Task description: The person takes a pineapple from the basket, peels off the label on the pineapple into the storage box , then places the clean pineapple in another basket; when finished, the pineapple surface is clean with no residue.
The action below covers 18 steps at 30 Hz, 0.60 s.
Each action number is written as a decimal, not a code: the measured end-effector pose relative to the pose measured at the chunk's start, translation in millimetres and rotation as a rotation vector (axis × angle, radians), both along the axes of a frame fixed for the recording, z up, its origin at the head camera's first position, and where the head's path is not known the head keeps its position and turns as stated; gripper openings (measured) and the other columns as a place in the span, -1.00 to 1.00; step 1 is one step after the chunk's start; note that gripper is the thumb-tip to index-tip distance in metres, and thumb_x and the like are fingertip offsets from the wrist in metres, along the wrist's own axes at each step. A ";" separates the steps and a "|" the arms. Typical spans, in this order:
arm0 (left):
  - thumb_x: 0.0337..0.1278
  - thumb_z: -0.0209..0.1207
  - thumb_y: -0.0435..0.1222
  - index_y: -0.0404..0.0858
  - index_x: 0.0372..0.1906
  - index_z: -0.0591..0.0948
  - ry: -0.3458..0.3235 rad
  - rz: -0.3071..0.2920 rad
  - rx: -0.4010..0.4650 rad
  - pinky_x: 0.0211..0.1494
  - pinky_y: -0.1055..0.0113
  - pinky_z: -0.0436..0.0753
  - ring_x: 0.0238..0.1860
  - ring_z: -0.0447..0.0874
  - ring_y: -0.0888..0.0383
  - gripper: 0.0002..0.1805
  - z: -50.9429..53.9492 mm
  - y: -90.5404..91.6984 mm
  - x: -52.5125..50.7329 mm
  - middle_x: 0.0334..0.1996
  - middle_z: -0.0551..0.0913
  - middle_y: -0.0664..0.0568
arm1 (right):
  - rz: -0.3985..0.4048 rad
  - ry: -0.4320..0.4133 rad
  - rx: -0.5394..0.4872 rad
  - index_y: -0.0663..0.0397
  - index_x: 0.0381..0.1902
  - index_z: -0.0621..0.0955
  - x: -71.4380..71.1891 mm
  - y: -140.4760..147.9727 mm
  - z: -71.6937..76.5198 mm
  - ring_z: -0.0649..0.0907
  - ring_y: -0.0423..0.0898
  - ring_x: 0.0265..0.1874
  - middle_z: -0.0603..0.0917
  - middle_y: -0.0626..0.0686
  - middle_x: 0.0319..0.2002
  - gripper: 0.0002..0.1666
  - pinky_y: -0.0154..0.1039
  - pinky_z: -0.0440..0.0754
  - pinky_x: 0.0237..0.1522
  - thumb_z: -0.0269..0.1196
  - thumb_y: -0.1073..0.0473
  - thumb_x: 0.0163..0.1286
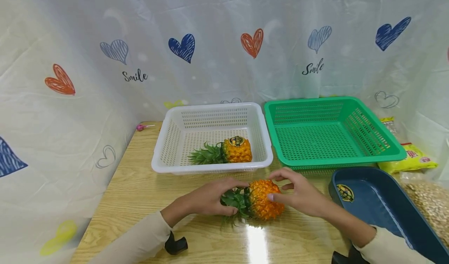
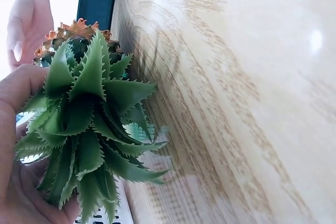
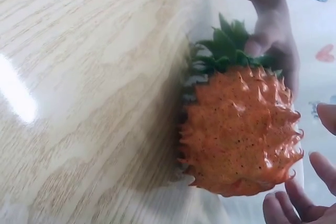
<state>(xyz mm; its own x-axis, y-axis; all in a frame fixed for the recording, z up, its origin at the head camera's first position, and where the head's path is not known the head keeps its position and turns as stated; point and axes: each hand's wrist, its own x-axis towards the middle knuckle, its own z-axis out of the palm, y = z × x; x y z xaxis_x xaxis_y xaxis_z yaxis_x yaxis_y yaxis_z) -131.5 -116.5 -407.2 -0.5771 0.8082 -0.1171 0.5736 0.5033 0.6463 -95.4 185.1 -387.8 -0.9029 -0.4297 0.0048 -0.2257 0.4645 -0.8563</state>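
An orange pineapple (image 1: pixel 264 201) with a green leafy crown (image 2: pixel 86 121) lies on its side on the wooden table, crown to the left. My left hand (image 1: pixel 212 198) grips it at the crown, thumb on the near side and fingers on the far side. Around the fruit's base end, my right hand (image 1: pixel 301 196) is spread with loosely bent fingers. The right wrist view shows these fingers beside the spiky orange body (image 3: pixel 241 129), one fingertip close to or touching it. A second pineapple (image 1: pixel 238 151), with a black and gold label, lies in the white basket (image 1: pixel 212 168).
A green basket (image 1: pixel 336 162) stands right of the white one. At the right are a dark blue tray (image 1: pixel 372 205) with a gold label, a yellow packet (image 1: pixel 410 159) and a clear bag of grains (image 1: pixel 428 198). A small pink item (image 1: pixel 141 127) lies at the back left.
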 end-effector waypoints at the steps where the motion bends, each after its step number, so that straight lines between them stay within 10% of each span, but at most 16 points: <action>1: 0.30 0.26 -0.02 0.17 0.52 0.26 0.000 0.000 0.000 0.33 0.08 0.52 0.35 0.44 0.14 -0.26 0.0 0.0 0.0 0.45 0.35 0.19 | 0.001 -0.003 0.004 0.00 0.15 0.59 -0.5 -1.8 -1.1 0.53 0.16 0.17 0.56 0.08 0.16 -0.48 0.04 0.61 0.07 0.43 -0.03 0.30; 11: 0.31 0.26 -0.03 0.14 0.53 0.25 -0.006 -0.005 0.010 0.33 0.11 0.53 0.34 0.46 0.15 -0.26 -1.5 -0.5 -0.4 0.46 0.34 0.21 | 0.023 -0.063 0.066 -0.11 0.40 0.43 -5.1 -14.3 -11.1 0.40 0.35 0.31 0.39 0.20 0.36 -0.05 0.35 0.51 0.11 0.53 -0.16 0.10; 18: 0.27 0.28 -0.05 0.12 0.53 0.26 0.025 -0.008 0.006 0.37 0.09 0.49 0.38 0.42 0.14 -0.24 -2.9 0.5 -1.1 0.46 0.35 0.21 | 0.104 -0.125 0.103 0.03 0.52 0.27 -8.0 -20.6 -14.5 0.59 0.08 -0.02 0.39 0.29 0.25 0.23 -0.09 0.66 -0.12 0.60 -0.16 -0.04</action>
<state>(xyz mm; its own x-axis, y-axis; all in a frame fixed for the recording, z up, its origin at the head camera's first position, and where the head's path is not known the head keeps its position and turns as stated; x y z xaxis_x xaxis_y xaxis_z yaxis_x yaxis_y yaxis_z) -132.6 -115.9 -410.1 -0.5734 0.8135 -0.0975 0.5939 0.4947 0.6345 -103.4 164.5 -402.2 -0.8445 -0.5131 -0.1534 -0.1721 0.5313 -0.8295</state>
